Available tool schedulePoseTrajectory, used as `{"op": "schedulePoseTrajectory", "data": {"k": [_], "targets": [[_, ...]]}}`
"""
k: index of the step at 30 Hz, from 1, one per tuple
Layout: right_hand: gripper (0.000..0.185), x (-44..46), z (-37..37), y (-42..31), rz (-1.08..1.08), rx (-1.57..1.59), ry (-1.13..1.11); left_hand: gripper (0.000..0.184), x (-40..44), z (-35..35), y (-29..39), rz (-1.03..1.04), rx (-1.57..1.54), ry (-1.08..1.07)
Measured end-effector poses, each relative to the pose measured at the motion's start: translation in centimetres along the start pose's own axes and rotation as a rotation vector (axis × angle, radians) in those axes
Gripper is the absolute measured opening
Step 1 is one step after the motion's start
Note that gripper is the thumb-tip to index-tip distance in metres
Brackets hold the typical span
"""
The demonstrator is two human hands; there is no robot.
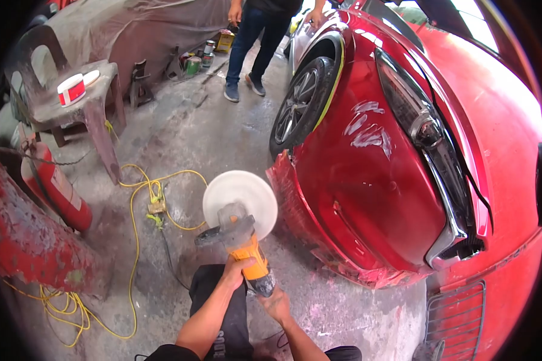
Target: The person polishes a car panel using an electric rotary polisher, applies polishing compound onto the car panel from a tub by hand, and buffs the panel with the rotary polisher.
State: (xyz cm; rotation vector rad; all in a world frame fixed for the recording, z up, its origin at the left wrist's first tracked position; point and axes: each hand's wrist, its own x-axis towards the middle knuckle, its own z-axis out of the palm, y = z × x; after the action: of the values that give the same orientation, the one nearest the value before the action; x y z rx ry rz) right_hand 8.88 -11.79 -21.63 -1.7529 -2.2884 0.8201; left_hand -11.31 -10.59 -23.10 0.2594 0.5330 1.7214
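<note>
Both of my hands hold an orange and black polisher [247, 249] with a round white pad [239, 191] at its far end. My left hand [237, 272] is wrapped around the orange body. Behind it, my right hand [276, 304] grips the black rear end. The pad is to the left of the red car bumper [361, 198], and a small gap seems to separate them. White smears of paste [370, 132] mark the bumper below the headlight [424, 126].
A yellow extension cord [136, 240] loops over the floor to an outlet box [156, 206]. To the left are a fire extinguisher [57, 186] and a dusty chair [81, 99] bearing a red-and-white tub [71, 91]. A person in jeans [256, 45] stands near the front wheel [302, 99].
</note>
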Motion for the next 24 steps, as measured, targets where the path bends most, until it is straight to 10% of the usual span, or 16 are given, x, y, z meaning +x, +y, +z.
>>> {"op": "schedulePoseTrajectory", "data": {"k": [24], "targets": [[0.058, 0.4, -1.3, -0.8, -0.093, -0.032, -0.022, 0.053, 0.2, 0.1, 0.4, 0.016, -0.097, 0.018]]}}
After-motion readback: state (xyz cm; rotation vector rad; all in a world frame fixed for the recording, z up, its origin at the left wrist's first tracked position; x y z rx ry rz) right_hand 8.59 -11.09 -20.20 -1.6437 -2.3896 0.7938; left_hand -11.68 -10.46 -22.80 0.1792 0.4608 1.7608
